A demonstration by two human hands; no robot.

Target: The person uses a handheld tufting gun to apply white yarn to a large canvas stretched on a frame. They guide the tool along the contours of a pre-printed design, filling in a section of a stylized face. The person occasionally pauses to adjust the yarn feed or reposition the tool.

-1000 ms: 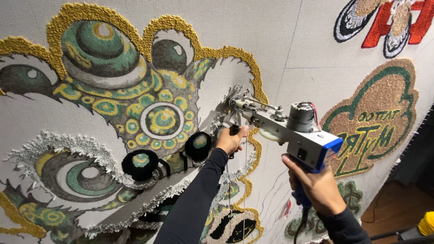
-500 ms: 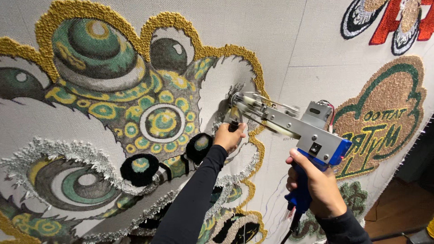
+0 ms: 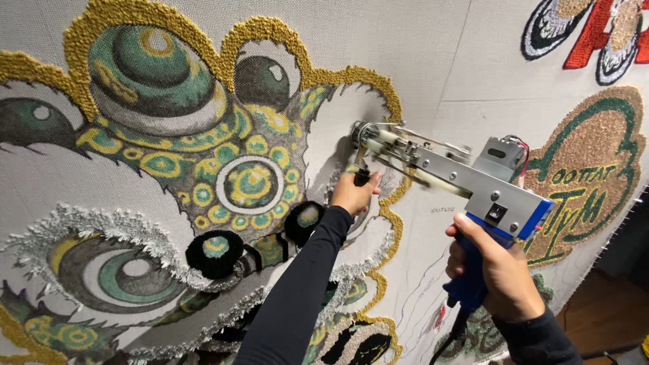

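A silver and blue tufting gun (image 3: pixel 466 179) points its nose at a stretched grey cloth (image 3: pixel 433 61) bearing a tufted green, gold and white creature face (image 3: pixel 223 169). My right hand (image 3: pixel 497 274) is shut on the gun's blue rear grip. My left hand (image 3: pixel 353 195), in a black sleeve, is shut on the gun's black front handle just under the nose. The needle end touches a bare patch inside the gold outline at the design's right side.
A brown and green tufted emblem (image 3: pixel 588 169) fills the cloth at the right. A red, white and black tufted piece (image 3: pixel 595 34) sits at the top right corner. Wooden floor (image 3: pixel 608 311) shows at the lower right past the cloth's edge.
The gun has risen and shifted left along the cloth, with both hands following. Its nose now sits higher inside the gold outline.
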